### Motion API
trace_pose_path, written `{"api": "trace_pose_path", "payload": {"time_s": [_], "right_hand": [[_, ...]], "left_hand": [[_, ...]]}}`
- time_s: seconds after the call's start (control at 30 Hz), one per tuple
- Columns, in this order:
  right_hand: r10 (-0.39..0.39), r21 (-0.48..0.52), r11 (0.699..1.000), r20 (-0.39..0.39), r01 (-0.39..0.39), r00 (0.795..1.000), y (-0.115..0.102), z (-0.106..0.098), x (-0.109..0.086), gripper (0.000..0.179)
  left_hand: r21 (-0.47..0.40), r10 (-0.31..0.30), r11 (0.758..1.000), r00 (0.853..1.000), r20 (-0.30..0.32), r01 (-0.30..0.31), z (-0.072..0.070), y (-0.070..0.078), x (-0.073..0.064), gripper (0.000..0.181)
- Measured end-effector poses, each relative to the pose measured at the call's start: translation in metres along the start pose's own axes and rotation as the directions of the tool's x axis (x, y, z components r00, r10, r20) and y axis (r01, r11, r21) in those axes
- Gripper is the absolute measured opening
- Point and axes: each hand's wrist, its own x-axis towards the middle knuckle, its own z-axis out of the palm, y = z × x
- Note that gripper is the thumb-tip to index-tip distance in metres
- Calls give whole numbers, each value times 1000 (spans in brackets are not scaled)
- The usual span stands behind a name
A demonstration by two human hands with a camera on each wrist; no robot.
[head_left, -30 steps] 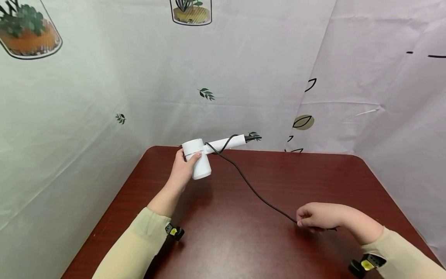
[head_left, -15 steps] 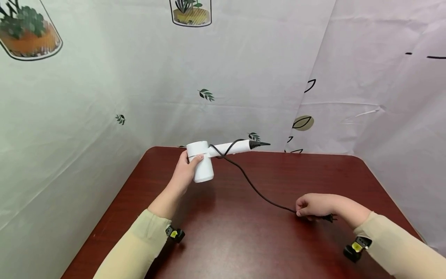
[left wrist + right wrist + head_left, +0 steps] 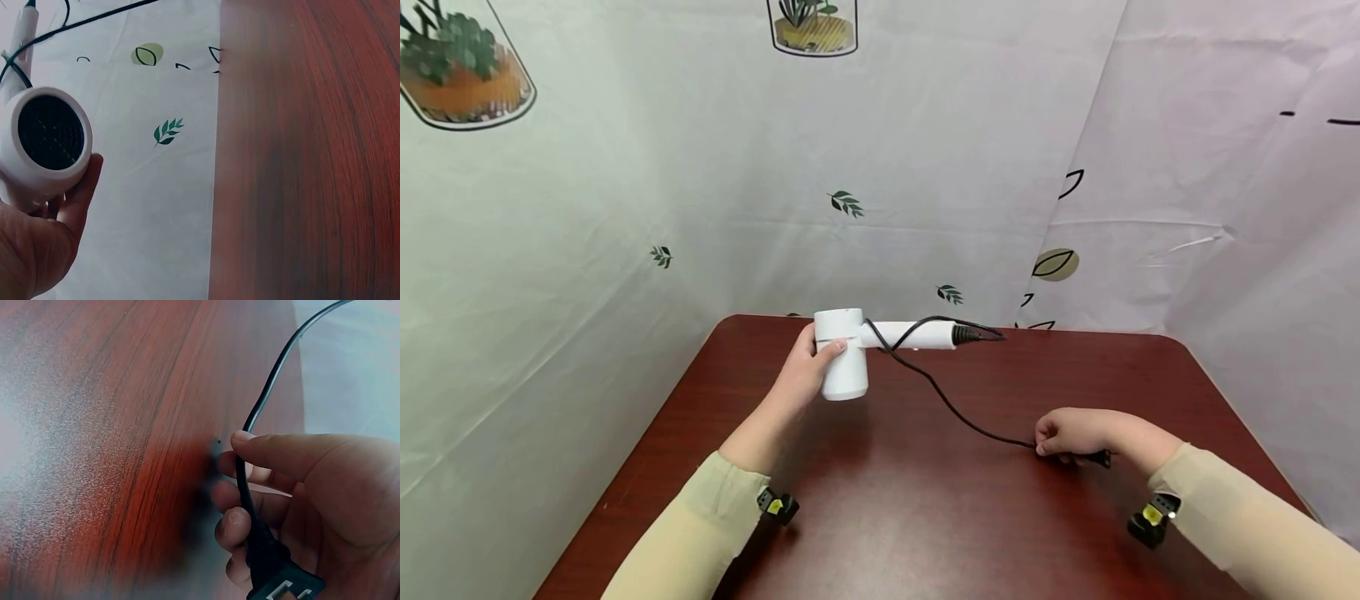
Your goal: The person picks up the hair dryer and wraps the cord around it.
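Toward the left part of the far edge of the table (image 3: 925,517), a white hair dryer (image 3: 845,371) hung in our left hand (image 3: 797,371), appearing raised above the surface, its body roughly upright. Our left thumb lay across the near side of the dryer and the fingers reached round behind it, a curled hold spread about as wide as the body itself. In the left wrist view, we saw a dark round grille (image 3: 51,132) facing the lens. The white handle (image 3: 936,336) pointed almost level along the far edge, toward the far right corner, and ended in a ribbed black cord guard (image 3: 966,334).

From there the black cord (image 3: 951,406) doubled back across the handle, crossed over itself and sloped down to our right hand (image 3: 1075,431), closer to the table's right edge than to its left. We pinched the cord between thumb and curled fingers, with barely any gap beyond its thickness, and the plug (image 3: 269,556) sat just below, beside the fingers.

Cream sleeves (image 3: 692,525) covered our forearms, a small black-and-yellow device (image 3: 778,505) at each cuff. Beyond the far edge, a pale cloth (image 3: 947,150) bore green sprigs (image 3: 846,203) and potted plants (image 3: 463,79).
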Motion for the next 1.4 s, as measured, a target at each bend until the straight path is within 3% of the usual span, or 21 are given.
{"api": "trace_pose_path", "payload": {"time_s": [0.17, 0.47, 0.63, 0.9, 1.2, 1.4], "right_hand": [[10, -25, 1000, -12, -10, 1000, 2, -2, 5, 19], [11, -62, 998, -32, -13, 999, 5, -11, 10, 19], [0, -81, 997, -48, -4, 999, 6, -16, 13, 19], [-20, -108, 994, -87, 11, 996, 4, -23, 15, 20], [-47, -142, 990, -188, 20, 981, 1, -36, 20, 31], [-51, -149, 989, -234, 16, 971, -1, -43, 22, 27]], "left_hand": [[34, 49, 998, 995, 83, -52, 0, 0, -2, 53], [48, 104, 992, 969, 222, -117, -2, -1, -7, 56], [30, 119, 990, 947, 298, -134, -3, -3, -9, 62], [35, 160, 981, 898, 411, -190, -4, -2, -13, 73], [117, 131, 969, 856, 501, -216, 1, 2, -18, 61], [149, 123, 959, 832, 542, -239, 4, 0, -21, 61]]}}
